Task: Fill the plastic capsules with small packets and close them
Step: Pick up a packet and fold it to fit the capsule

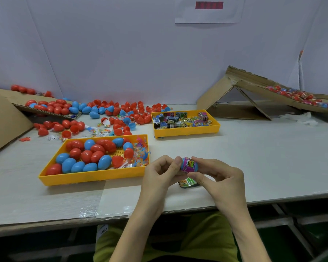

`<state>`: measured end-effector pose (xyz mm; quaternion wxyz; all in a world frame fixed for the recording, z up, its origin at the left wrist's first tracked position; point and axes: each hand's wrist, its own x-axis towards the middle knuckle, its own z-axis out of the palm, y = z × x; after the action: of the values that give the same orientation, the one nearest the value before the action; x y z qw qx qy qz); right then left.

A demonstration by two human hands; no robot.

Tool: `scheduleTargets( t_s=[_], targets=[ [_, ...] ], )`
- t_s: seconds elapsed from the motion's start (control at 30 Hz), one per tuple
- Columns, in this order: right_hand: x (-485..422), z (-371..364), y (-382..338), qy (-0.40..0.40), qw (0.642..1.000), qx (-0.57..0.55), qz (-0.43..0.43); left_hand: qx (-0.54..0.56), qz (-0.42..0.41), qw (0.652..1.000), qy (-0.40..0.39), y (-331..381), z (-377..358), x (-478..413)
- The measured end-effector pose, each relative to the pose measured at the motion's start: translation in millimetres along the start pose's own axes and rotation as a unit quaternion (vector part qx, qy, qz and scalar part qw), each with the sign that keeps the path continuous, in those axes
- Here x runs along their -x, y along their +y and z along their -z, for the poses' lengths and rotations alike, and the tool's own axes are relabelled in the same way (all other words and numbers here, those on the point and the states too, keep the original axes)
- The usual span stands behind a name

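Note:
Both of my hands hold one blue capsule point(189, 165) just above the table, near its front edge. A pink and green printed label or packet covers its front. My left hand point(161, 173) pinches its left end with thumb and fingers. My right hand point(218, 176) grips its right side, thumb below and fingers on top. Under my hands a green and orange packet point(187, 183) lies on the table. Whether the capsule is fully closed is hidden by my fingers.
A yellow tray point(91, 176) of red and blue capsules and small toys sits to the left. A second yellow tray point(187, 132) of small packets stands further back. Loose capsule halves point(121, 112) cover the back left. A cardboard chute point(273, 91) holds wrapped capsules at right.

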<state>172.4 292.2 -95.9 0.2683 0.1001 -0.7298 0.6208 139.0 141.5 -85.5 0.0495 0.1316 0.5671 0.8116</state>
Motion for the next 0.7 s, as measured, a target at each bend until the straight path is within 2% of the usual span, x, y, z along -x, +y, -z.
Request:
scheduleTargets(
  t_s=[0.13, 0.23, 0.33, 0.43, 0.57, 0.63, 0.7],
  targets=[
    [-4, 3, -2, -0.014, 0.999, -0.028, -0.020, -0.010, -0.003, 1.000, 0.019, 0, -2, -1],
    [-6, 6, -2, 0.015, 0.997, -0.073, -0.033, -0.010, -0.007, 0.999, 0.043, -1, -4, -2],
    [-7, 7, -1, 0.042, 0.992, -0.114, -0.039, -0.119, -0.058, 0.990, 0.050, -4, -2, -1],
    [-8, 9, 1, 0.056, 0.986, -0.152, -0.047, -0.253, -0.067, 0.965, -0.018, -7, -2, 0],
    [-14, 16, -1, 0.081, 0.964, -0.229, -0.110, -0.415, -0.075, 0.903, -0.083, -9, -9, 3],
    [-19, 19, -3, 0.097, 0.935, -0.297, -0.171, -0.443, -0.091, 0.888, -0.079, -11, -11, 4],
    [-24, 20, -2, 0.100, 0.914, -0.322, -0.227, -0.435, -0.092, 0.893, -0.066, -11, -11, 4]
  ],
)
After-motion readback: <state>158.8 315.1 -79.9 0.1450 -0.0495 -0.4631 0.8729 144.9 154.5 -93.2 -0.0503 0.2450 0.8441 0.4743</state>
